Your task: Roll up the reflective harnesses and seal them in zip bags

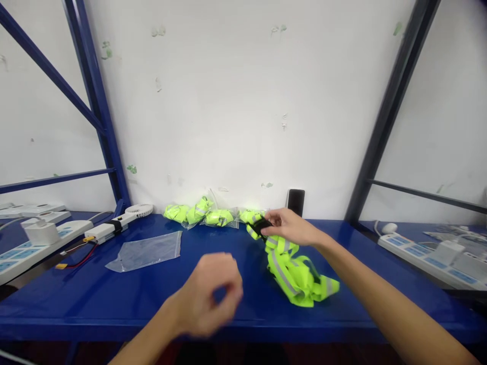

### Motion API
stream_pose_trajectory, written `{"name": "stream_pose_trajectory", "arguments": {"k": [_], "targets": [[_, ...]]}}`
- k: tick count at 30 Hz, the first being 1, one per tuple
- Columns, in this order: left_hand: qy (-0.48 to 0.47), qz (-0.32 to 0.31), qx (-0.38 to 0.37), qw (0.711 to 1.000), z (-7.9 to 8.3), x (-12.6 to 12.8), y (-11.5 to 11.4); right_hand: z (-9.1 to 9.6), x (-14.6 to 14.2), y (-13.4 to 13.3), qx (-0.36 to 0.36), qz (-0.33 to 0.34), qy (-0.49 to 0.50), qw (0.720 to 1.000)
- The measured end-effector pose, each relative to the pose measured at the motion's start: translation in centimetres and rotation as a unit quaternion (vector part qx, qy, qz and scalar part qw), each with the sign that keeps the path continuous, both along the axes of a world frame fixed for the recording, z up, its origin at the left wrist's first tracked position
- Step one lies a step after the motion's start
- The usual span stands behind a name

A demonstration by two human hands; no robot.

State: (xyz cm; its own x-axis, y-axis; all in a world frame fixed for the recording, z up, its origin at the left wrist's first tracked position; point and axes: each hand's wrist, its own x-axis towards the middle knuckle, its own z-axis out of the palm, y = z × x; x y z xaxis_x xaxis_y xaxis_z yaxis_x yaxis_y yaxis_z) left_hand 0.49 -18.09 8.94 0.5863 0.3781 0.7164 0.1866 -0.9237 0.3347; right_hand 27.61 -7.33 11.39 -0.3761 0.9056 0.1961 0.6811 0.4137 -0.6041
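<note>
My right hand [287, 225] is closed on a black part of a neon-yellow reflective vest [292, 274], raising that end. The rest of the vest, a loose bundle of straps with silver stripes, trails down onto the blue table. My left hand [211, 294] hovers over the table's front, blurred by motion. Its thumb and fingers curl together into a ring, with bare blue showing through and nothing visible in it. A flat, clear plastic bag [146, 252] lies on the table, left of and beyond my left hand.
Several bagged neon-yellow bundles [219, 218] line the wall. A black phone [296, 201] leans there on the right. White power strips [49, 246], a small fan [139, 209] and a wired white device [108, 230] are on the left; another power strip [429, 259] is on the right.
</note>
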Motion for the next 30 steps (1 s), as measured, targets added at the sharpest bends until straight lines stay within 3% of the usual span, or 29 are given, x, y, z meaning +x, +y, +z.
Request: {"name": "stream_pose_trajectory", "arguments": {"k": [2,4,7,9,14,18,20,23,25,27,30], "targets": [[-0.03,0.031,-0.027,0.999,-1.0,0.5,5.0,2.5,-1.5,-1.3,0.044,0.036,0.059,0.997],[-0.162,0.026,-0.089,0.982,-1.8,0.6,9.0,4.4,-2.3,-2.3,0.043,0.097,0.13,0.986],[-0.339,0.037,-0.134,0.93,-1.9,0.5,11.8,5.1,-2.3,-2.3,-0.007,0.178,0.223,0.958],[-0.383,0.029,-0.133,0.914,-1.0,0.3,11.8,4.1,-1.9,-1.4,-0.035,0.182,0.241,0.953],[-0.312,0.011,-0.095,0.945,2.0,-0.1,10.7,0.7,-2.5,0.0,-0.104,0.154,0.137,0.973],[-0.118,-0.014,-0.209,0.971,3.5,-0.3,10.3,1.6,-4.5,-1.4,-0.086,0.242,0.142,0.956],[0.009,-0.034,-0.302,0.953,3.7,-0.5,9.6,3.0,-5.1,-2.3,-0.101,0.276,0.171,0.94],[0.1,-0.089,-0.438,0.889,3.3,-0.7,8.4,4.0,-5.3,-2.4,-0.191,0.297,0.197,0.914],[0.096,-0.113,-0.503,0.852,2.5,-0.6,8.3,3.3,-4.8,-1.5,-0.242,0.26,0.206,0.912],[0.053,-0.089,-0.536,0.838,1.2,-0.4,9.0,1.6,-3.8,0.0,-0.259,0.191,0.202,0.925],[-0.062,-0.011,-0.523,0.85,-1.3,0.0,11.2,-1.8,-2.1,2.7,-0.289,0.139,0.161,0.933]]}}
